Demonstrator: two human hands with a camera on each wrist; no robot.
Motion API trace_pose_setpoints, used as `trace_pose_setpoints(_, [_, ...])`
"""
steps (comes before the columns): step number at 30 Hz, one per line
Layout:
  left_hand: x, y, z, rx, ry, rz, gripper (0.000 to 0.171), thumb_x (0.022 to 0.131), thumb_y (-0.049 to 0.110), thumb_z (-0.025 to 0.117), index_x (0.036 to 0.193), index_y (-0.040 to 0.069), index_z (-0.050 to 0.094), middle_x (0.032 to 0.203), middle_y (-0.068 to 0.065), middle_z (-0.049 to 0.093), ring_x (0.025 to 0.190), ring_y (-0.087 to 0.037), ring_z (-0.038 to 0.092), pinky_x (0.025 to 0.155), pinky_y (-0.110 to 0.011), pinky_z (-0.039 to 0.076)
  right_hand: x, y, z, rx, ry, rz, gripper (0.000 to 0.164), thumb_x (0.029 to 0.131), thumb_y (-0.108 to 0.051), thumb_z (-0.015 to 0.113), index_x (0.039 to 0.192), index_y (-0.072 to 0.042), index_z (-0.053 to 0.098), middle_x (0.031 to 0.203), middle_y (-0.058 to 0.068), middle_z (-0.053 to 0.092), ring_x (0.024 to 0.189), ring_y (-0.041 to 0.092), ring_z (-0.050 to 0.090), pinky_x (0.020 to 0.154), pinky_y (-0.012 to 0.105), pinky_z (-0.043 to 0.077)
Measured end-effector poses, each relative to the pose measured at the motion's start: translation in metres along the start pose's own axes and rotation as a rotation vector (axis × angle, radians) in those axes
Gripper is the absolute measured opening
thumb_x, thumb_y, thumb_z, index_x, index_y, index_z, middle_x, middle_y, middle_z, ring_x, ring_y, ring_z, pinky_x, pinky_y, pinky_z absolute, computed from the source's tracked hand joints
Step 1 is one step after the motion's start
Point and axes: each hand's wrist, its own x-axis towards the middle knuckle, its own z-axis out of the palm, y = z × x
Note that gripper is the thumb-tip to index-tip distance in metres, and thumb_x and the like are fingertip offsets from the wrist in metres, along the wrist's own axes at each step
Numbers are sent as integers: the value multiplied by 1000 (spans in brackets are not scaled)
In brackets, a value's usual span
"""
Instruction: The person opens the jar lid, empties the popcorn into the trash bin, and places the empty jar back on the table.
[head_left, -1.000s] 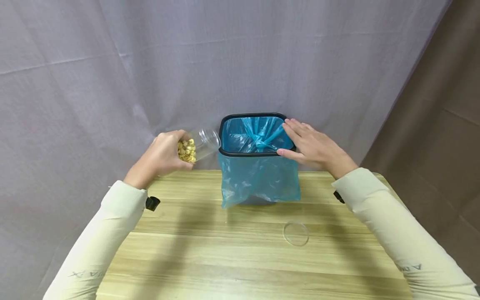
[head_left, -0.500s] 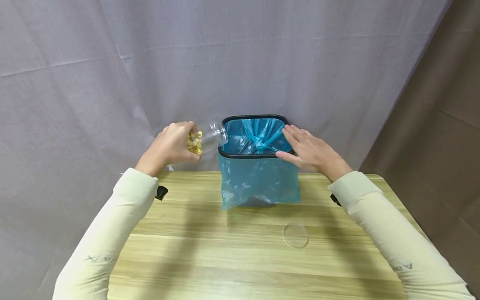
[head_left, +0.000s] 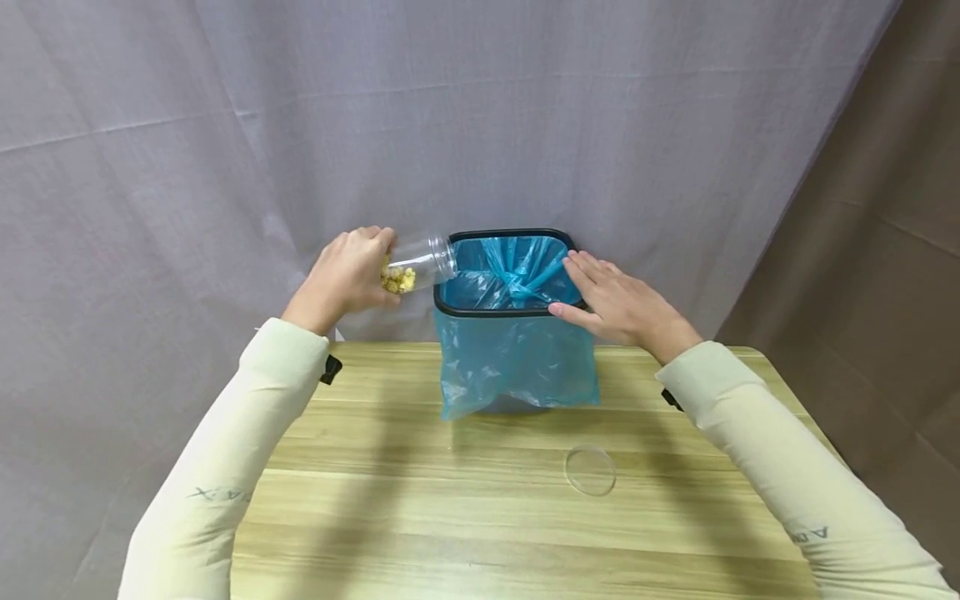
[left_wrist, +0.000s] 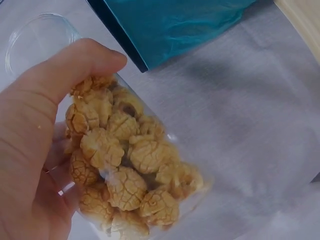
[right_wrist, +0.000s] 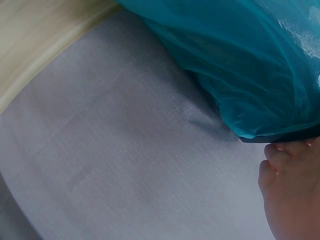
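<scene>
My left hand (head_left: 341, 275) grips a clear jar (head_left: 426, 260) tilted nearly on its side, its mouth at the left rim of a bin. Caramel-coloured popcorn (left_wrist: 125, 155) lies toward the jar's base; in the left wrist view thumb and fingers lie around the jar. The bin has a black rim (head_left: 498, 313) and a blue bag (head_left: 517, 358) folded down over its outside; a knotted part of the bag shows inside. With its fingers extended, my right hand (head_left: 618, 300) rests on the right side of the rim. The right wrist view shows only part of the right hand (right_wrist: 292, 175).
The bin stands near the far edge of a wooden table (head_left: 420, 517). A thin clear round lid (head_left: 590, 471) lies on the table in front of it. Behind hangs a grey curtain (head_left: 480, 125), with a brown one (head_left: 862, 275) at the right.
My left hand has moved right and slightly up with the jar, bringing its mouth to the bin's rim. The right hand has barely shifted on the rim.
</scene>
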Motion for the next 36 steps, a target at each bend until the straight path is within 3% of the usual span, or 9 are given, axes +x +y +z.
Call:
trace_pose_setpoints(4, [6, 1, -2, 72, 18, 38, 53, 55, 29, 85, 91, 10, 51, 83, -5, 56, 79, -30, 57, 74, -46, 51, 0, -2, 0, 1, -1, -1, 94, 91, -74, 26, 156, -9, 5, 164, 10, 5, 152, 29, 6, 124, 49, 11])
trace_pose_setpoints(9, [11, 4, -5, 136, 43, 77, 60, 58, 28, 87, 102, 6, 54, 90, -8, 59, 87, -31, 58, 83, -47, 50, 0, -4, -1, -5, -1, 0, 94, 91, -74, 26, 156, -10, 4, 164, 10, 4, 153, 29, 5, 124, 48, 11])
trace_pose_setpoints(20, [19, 8, -6, 207, 40, 97, 64, 59, 23, 87, 110, 5, 54, 105, -11, 62, 100, -31, 58, 97, -47, 46, -1, -5, 1, -16, 2, 2, 94, 91, -74, 25, 155, -9, 4, 164, 11, 5, 153, 29, 5, 124, 49, 11])
trace_pose_setpoints(28, [21, 9, -3, 250, 114, 135, 62, 59, 15, 86, 110, 4, 54, 105, -14, 63, 99, -33, 59, 97, -47, 47, -1, -6, 1, -13, 2, 4, 95, 90, -75, 24, 155, -9, 4, 164, 10, 4, 153, 29, 5, 124, 49, 12])
trace_pose_setpoints(36, [24, 12, -2, 295, 200, 162, 50, 66, 4, 78, 111, 2, 55, 103, -14, 64, 99, -33, 61, 94, -46, 48, -1, -7, 0, -3, -6, 12, 96, 90, -76, 24, 155, -9, 4, 164, 10, 3, 153, 29, 4, 124, 49, 11])
